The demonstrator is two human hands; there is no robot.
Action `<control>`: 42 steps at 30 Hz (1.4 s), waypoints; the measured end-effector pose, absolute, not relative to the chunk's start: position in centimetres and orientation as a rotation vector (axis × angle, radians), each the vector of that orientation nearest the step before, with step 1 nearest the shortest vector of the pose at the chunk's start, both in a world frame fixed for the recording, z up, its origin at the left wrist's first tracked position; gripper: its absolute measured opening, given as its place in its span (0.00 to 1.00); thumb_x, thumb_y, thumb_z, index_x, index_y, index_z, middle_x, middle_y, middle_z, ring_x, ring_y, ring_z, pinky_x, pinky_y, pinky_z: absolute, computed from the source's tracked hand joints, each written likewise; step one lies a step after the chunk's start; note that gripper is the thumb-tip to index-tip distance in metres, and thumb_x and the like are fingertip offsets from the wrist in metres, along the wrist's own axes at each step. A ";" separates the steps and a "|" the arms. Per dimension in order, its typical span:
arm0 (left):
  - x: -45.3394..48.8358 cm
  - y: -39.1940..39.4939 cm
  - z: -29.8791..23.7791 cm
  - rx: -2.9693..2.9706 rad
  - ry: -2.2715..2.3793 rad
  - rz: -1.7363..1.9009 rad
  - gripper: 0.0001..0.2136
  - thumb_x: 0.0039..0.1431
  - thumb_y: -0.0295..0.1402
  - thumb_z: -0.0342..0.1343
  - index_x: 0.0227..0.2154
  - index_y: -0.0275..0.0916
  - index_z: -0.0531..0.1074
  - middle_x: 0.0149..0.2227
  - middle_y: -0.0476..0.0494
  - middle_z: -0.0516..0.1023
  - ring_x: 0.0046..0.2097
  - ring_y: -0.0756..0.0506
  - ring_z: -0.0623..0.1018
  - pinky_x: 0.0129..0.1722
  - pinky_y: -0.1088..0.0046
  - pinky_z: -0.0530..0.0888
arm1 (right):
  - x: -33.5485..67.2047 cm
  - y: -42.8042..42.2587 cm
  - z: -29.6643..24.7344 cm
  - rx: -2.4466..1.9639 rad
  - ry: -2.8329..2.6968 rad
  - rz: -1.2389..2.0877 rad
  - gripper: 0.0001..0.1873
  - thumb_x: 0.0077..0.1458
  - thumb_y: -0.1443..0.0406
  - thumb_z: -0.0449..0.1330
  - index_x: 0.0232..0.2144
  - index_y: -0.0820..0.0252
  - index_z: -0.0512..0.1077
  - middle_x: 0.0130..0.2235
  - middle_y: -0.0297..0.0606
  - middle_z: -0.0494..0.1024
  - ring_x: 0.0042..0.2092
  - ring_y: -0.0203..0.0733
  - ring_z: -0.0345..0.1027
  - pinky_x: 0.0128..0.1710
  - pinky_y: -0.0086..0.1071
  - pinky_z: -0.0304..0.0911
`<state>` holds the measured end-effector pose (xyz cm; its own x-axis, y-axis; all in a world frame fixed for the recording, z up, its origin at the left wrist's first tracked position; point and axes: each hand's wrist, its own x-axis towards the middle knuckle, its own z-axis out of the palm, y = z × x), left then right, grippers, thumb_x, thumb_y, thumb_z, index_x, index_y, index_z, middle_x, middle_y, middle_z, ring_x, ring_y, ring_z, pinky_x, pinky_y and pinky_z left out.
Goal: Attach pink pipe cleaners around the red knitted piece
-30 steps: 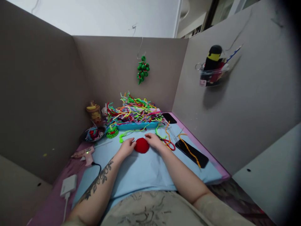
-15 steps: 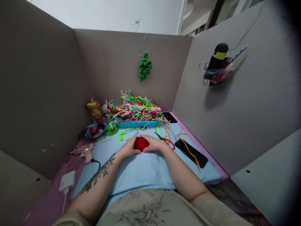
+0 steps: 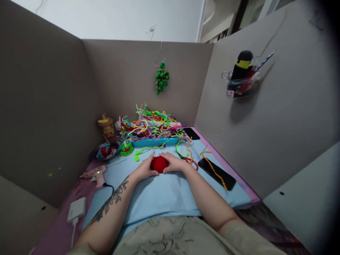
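A round red ball (image 3: pixel 159 164), its exact material too small to make out, is held between my two hands over the blue cloth (image 3: pixel 156 198). My left hand (image 3: pixel 145 168) curves around its left side, with fingers at the top and thumb near the bottom. Against its right side, my right hand (image 3: pixel 172 163) is curled the same way. Just beyond the hands lie a bright green pipe cleaner (image 3: pixel 150 149) and a green figure with a face (image 3: pixel 126 148). Red-handled scissors (image 3: pixel 190 161) rest right of my right hand.
A blue tray (image 3: pixel 159 142) heaped with colourful pipe cleaners stands at the back. On the left are a bowl (image 3: pixel 117 154), a pink glue gun (image 3: pixel 98 174) and a white adapter (image 3: pixel 77 209). A black phone (image 3: pixel 220 175) lies right; grey panels enclose the table.
The view has shifted slightly. Both hands stay around the red ball, with the fingers a little further apart at its top, so more of it shows.
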<state>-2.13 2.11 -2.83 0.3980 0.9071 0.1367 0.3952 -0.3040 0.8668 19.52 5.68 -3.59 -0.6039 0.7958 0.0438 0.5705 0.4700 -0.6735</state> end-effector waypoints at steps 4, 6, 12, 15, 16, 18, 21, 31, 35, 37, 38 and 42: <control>-2.2 2.1 -3.0 1.826 1.125 0.869 0.49 0.31 0.34 0.67 0.61 0.38 0.52 0.54 0.34 0.68 0.53 0.35 0.70 0.54 0.60 0.62 | 19.6 5.8 -3.8 -1.158 -2.388 0.916 0.50 0.29 0.57 0.71 0.57 0.54 0.60 0.63 0.45 0.53 0.64 0.59 0.35 0.60 0.50 0.38; -2.2 2.2 -3.2 1.812 1.131 0.883 0.48 0.32 0.34 0.67 0.60 0.39 0.53 0.53 0.35 0.69 0.53 0.35 0.70 0.54 0.60 0.62 | 19.6 5.8 -3.5 -1.169 -2.402 0.954 0.48 0.30 0.56 0.71 0.56 0.52 0.62 0.63 0.43 0.52 0.64 0.59 0.34 0.60 0.50 0.37; -2.5 2.1 -2.9 1.865 1.112 0.839 0.52 0.31 0.34 0.68 0.62 0.37 0.47 0.58 0.31 0.62 0.58 0.35 0.64 0.56 0.60 0.59 | 20.0 5.3 -2.5 -1.200 -2.411 0.978 0.56 0.29 0.58 0.71 0.61 0.56 0.53 0.64 0.46 0.47 0.65 0.57 0.31 0.61 0.48 0.35; -2.5 2.0 -2.6 1.890 1.136 0.829 0.54 0.30 0.34 0.68 0.62 0.34 0.46 0.59 0.27 0.59 0.59 0.34 0.62 0.56 0.59 0.59 | 20.2 5.1 -2.2 -1.165 -2.385 0.929 0.57 0.27 0.60 0.71 0.61 0.56 0.52 0.64 0.46 0.49 0.65 0.57 0.31 0.61 0.49 0.37; -2.4 1.9 -2.5 1.891 1.136 0.824 0.54 0.30 0.34 0.68 0.62 0.35 0.46 0.58 0.28 0.61 0.58 0.34 0.63 0.55 0.58 0.59 | 20.1 5.1 -2.1 -1.150 -2.378 0.902 0.56 0.27 0.61 0.71 0.60 0.56 0.54 0.63 0.46 0.52 0.65 0.58 0.34 0.60 0.49 0.39; -2.3 2.0 -2.5 1.898 1.131 0.820 0.52 0.30 0.32 0.68 0.62 0.37 0.48 0.55 0.31 0.65 0.55 0.35 0.67 0.54 0.58 0.61 | 19.9 5.1 -2.2 -1.090 -2.365 0.851 0.51 0.30 0.64 0.70 0.59 0.56 0.57 0.60 0.47 0.59 0.62 0.57 0.44 0.59 0.48 0.44; -2.6 2.3 -2.6 1.932 1.204 0.874 0.49 0.30 0.30 0.67 0.60 0.37 0.52 0.54 0.33 0.67 0.53 0.35 0.68 0.54 0.58 0.61 | 19.3 5.3 -2.7 -0.970 -2.268 0.797 0.40 0.38 0.71 0.63 0.57 0.56 0.60 0.56 0.44 0.65 0.57 0.50 0.56 0.57 0.44 0.50; -4.4 3.4 -2.4 1.925 1.225 0.932 0.46 0.34 0.32 0.66 0.60 0.37 0.54 0.60 0.31 0.57 0.60 0.35 0.60 0.58 0.57 0.56 | 18.9 5.7 -3.7 -0.917 -2.214 0.759 0.36 0.42 0.74 0.56 0.56 0.57 0.61 0.56 0.41 0.65 0.57 0.46 0.58 0.58 0.42 0.51; -3.7 3.1 -2.8 1.977 1.142 0.875 0.46 0.33 0.36 0.67 0.60 0.35 0.54 0.61 0.30 0.57 0.60 0.35 0.59 0.59 0.58 0.55 | 18.6 5.1 -3.0 -0.881 -2.277 0.724 0.35 0.43 0.73 0.58 0.56 0.56 0.62 0.53 0.42 0.67 0.54 0.47 0.60 0.55 0.42 0.54; -3.6 3.1 -3.0 1.978 1.129 0.888 0.47 0.33 0.37 0.67 0.59 0.35 0.55 0.60 0.30 0.59 0.59 0.34 0.61 0.58 0.57 0.57 | 18.5 4.9 -2.7 -0.878 -2.309 0.684 0.36 0.42 0.71 0.60 0.56 0.57 0.61 0.54 0.44 0.66 0.55 0.49 0.58 0.55 0.42 0.53; -3.6 3.1 -3.0 1.970 1.122 0.904 0.46 0.33 0.37 0.67 0.59 0.36 0.55 0.59 0.31 0.60 0.59 0.34 0.62 0.58 0.57 0.57 | 18.5 4.8 -2.6 -0.879 -2.327 0.668 0.37 0.42 0.69 0.62 0.57 0.57 0.60 0.54 0.44 0.65 0.55 0.50 0.56 0.55 0.43 0.52; -3.8 3.1 -3.0 1.959 1.129 0.904 0.45 0.35 0.39 0.66 0.59 0.37 0.55 0.57 0.33 0.64 0.56 0.35 0.65 0.56 0.58 0.60 | 18.3 4.9 -2.7 -0.918 -2.399 0.638 0.38 0.44 0.60 0.64 0.58 0.58 0.59 0.53 0.46 0.65 0.54 0.51 0.55 0.55 0.44 0.50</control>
